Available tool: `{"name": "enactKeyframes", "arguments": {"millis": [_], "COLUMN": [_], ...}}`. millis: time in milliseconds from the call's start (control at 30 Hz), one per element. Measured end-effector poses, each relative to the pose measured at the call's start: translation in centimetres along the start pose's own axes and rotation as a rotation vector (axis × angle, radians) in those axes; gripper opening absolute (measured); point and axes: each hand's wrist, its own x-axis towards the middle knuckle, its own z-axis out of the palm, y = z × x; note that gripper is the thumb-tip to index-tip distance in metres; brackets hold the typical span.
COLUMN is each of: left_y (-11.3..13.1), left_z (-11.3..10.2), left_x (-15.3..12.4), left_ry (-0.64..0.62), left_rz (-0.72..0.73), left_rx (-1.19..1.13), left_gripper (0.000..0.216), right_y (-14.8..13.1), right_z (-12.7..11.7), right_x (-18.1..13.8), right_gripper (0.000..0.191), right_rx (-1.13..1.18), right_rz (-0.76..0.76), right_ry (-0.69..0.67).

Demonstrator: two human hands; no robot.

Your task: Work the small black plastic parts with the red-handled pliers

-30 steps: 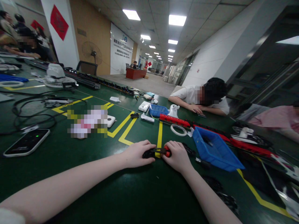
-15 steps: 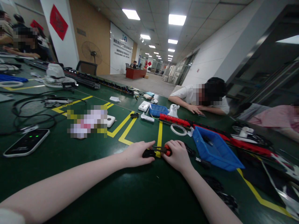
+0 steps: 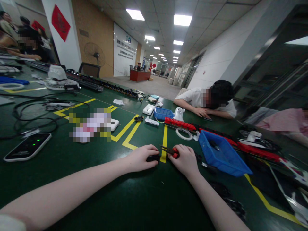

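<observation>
My left hand (image 3: 141,158) rests on the green table (image 3: 134,199) with its fingers closed over a small black part (image 3: 153,158). My right hand (image 3: 184,160) is closed round the red handle of a screwdriver-like tool (image 3: 172,151), whose dark tip points left and slightly up, just above the black part and apart from it. Both hands lie beside a yellow floor-tape line on the table top.
A blue bin (image 3: 220,154) sits right of my right hand, with a tape roll (image 3: 184,133) and red strips (image 3: 180,123) behind it. A white power bank (image 3: 27,146) and cables lie at the left. A person (image 3: 209,99) leans on the table's far side.
The tool's tip has lifted off the black part and my right hand has drawn back slightly to the right. My left hand has stayed on the part.
</observation>
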Motion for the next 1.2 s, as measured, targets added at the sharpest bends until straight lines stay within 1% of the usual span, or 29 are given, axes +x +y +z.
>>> {"name": "enactKeyframes", "arguments": {"millis": [167,300,533,833,1000,1200], "left_y": [0.2,0.2,-0.5,-0.9,-0.9,-0.9], "left_z": [-0.1,-0.2,0.1,0.4,0.3,0.3], "left_x": [0.0,0.1,0.5,0.5,0.4,0.5], "left_ry": [0.001,0.005,0.021,0.085,0.073,0.069], "left_rz": [0.05,0.033,-0.035,-0.079,-0.072,-0.088], "left_rx": [0.05,0.101,-0.003,0.02,0.058,0.032], "left_gripper": [0.038,0.035,0.029,0.025,0.029,0.023], "right_y": [0.1,-0.1,-0.3,-0.4,-0.5,-0.3], "right_z": [0.2,-0.1,-0.6,-0.8,-0.8,-0.5], "right_x": [0.0,0.1,0.1,0.1,0.1,0.1], "right_gripper": [0.014,0.013,0.018,0.022,0.019,0.015], "right_rx": [0.011,0.03,0.081,0.096,0.095,0.108], "right_rz": [-0.018,-0.042,-0.117,-0.152,-0.162,-0.198], "right_ry": [-0.017,-0.003,-0.084,-0.082,-0.071,-0.045]}}
